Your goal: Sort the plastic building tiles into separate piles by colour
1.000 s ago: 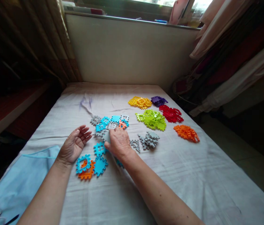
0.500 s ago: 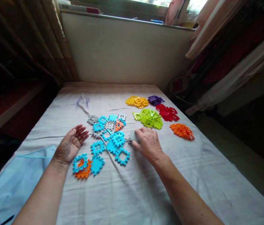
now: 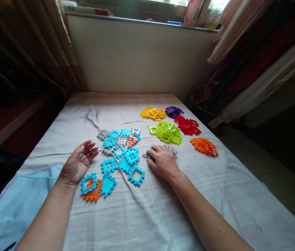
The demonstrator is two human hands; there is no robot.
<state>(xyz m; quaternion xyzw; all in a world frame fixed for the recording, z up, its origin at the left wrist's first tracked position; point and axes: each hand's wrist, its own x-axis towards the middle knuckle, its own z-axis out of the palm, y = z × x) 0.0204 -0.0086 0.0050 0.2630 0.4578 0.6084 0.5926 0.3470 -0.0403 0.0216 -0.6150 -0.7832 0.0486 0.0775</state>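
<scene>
My right hand (image 3: 163,161) lies palm down over grey pieces (image 3: 173,150), which show beyond its knuckles and at its fingertips; its palm side is hidden. My left hand (image 3: 78,162) rests palm up with fingers apart, holding nothing, left of the mixed pieces. Between the hands lie several blue pieces (image 3: 108,166), grey pieces (image 3: 103,134) and an orange triangular piece (image 3: 132,140). Near my left wrist, a blue frame piece (image 3: 84,183) overlaps an orange piece (image 3: 93,195), beside a solid blue piece (image 3: 108,185).
Piles of yellow (image 3: 153,113), purple (image 3: 174,111), red (image 3: 188,126), lime green (image 3: 166,132) and orange pieces (image 3: 204,146) lie at the back right of the white sheet (image 3: 126,223). A light blue cloth (image 3: 27,195) covers the left edge.
My right hand has flattened over the grey pieces. The flat grey piece at its fingertips is no longer visible there, and grey pieces now show beyond the knuckles. My left hand has stayed put.
</scene>
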